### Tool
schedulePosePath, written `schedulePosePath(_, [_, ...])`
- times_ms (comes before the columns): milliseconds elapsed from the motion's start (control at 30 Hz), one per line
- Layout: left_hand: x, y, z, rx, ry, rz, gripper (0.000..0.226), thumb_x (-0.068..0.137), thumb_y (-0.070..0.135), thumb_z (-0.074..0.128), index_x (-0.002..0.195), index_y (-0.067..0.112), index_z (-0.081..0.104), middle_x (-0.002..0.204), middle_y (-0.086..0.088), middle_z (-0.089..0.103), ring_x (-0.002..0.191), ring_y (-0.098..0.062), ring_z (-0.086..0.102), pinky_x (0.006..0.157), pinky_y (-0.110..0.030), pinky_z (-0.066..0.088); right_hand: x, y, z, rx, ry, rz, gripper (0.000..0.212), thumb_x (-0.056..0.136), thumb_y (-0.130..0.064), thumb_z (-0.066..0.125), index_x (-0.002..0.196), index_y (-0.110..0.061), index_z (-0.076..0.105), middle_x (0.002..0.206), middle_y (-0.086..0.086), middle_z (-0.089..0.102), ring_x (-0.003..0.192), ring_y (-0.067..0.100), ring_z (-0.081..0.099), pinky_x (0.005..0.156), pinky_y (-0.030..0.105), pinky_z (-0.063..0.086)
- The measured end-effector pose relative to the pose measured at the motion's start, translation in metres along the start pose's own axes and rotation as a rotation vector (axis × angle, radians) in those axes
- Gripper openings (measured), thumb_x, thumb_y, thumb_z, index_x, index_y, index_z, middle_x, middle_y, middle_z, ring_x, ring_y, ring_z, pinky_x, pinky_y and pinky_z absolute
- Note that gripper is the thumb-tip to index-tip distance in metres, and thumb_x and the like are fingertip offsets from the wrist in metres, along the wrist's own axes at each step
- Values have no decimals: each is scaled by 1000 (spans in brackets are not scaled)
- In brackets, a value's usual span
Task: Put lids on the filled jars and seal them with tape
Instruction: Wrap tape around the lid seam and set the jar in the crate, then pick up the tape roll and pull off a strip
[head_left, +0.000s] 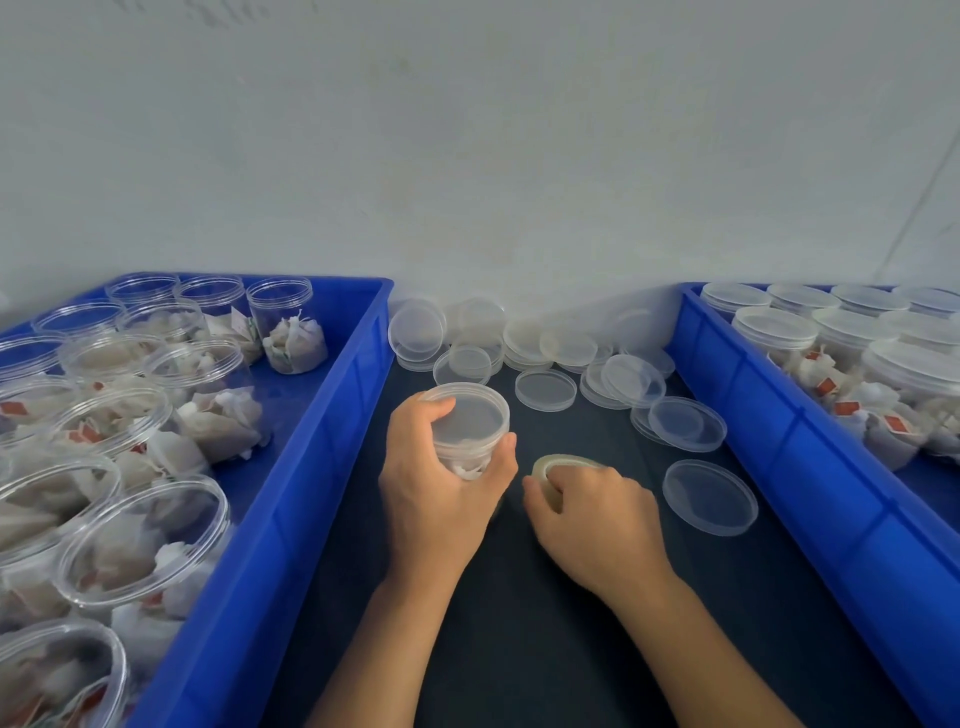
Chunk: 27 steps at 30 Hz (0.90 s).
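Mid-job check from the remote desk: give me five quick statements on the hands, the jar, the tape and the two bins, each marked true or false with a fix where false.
1. The left hand grips a jar that already has a lid on. True.
2. The right hand holds a loose lid. False: it grips the tape roll on the dark mat.
3. The jars in the left blue bin are open, without lids. True.
4. The jars in the right blue bin are without lids. False: they carry lids.
5. Loose lids lie on the mat between the bins. True.
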<state>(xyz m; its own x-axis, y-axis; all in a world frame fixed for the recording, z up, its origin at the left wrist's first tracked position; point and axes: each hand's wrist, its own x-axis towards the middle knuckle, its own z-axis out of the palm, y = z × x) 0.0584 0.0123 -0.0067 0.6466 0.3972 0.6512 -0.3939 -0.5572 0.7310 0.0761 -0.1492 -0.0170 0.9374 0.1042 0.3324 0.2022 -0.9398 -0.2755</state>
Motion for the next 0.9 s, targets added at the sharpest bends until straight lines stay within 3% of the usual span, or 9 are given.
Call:
schedulePosePath(233, [-3,-13,-5,-77,-112,22,89,74,31,97,144,22,42,138,6,53,126,-7,57,100,-17,48,2,-12,-6,14,53,-50,34,103,-49,49,82,-22,50,86,-7,48,82,15,50,69,30,40])
schedulePosePath(333, [-6,-19,-4,-81,-120,-32,106,73,38,96,151,23,27,137,8,51,119,-6,59,93,-25,52,9,-18,-16,124,97,-63,36,102,-50,43,115,-23,63,112,-6,57,104,17,53,82,32,49])
schedulePosePath(400, [-7,-17,-2,-110,-99,-117,105,68,49,94,148,32,27,124,31,52,110,9,59,82,-25,51,18,-24,-25,282,43,-115,46,102,-49,39,142,-31,52,134,-7,53,123,17,49,93,30,44])
schedulePosePath(500, [-6,-14,-2,-119,-93,-183,96,61,56,92,135,48,32,113,54,48,101,26,54,74,-21,46,31,-32,-42,535,-185,-219,51,105,-34,35,156,-38,38,151,-5,45,139,16,43,109,31,36])
schedulePosePath(600, [-3,-13,-2,-132,-79,-254,97,54,69,94,125,61,28,111,43,53,96,13,60,71,-28,49,36,-37,-58,568,-331,-275,51,106,-27,42,156,-36,43,156,-3,44,141,17,44,119,41,37])
schedulePosePath(700, [-4,-15,4,-132,-123,-252,89,65,43,93,121,68,27,110,28,57,97,-6,64,67,-35,51,34,-40,-72,498,-359,-310,57,99,-39,62,153,-40,43,149,0,46,133,23,49,114,45,43])
schedulePosePath(767, [2,-11,10,-213,-165,-197,88,71,30,93,132,54,35,115,28,60,98,-10,67,68,-37,53,36,-38,-87,445,-296,-340,63,94,-46,70,152,-38,44,145,-1,47,132,25,50,111,44,45])
schedulePosePath(867, [20,8,23,-352,-266,-92,86,73,40,84,137,-2,43,118,-6,67,96,-37,70,64,-37,55,47,-27,-122,399,-232,-326,67,87,-47,78,148,-39,49,135,-3,51,123,22,54,104,41,48])
schedulePosePath(900, [25,20,28,-369,-311,-63,89,75,42,80,139,-5,40,122,-6,66,100,-36,71,65,-32,57,50,-23,-135,381,-207,-308,68,84,-47,80,145,-40,51,131,-5,52,118,20,56,101,40,50])
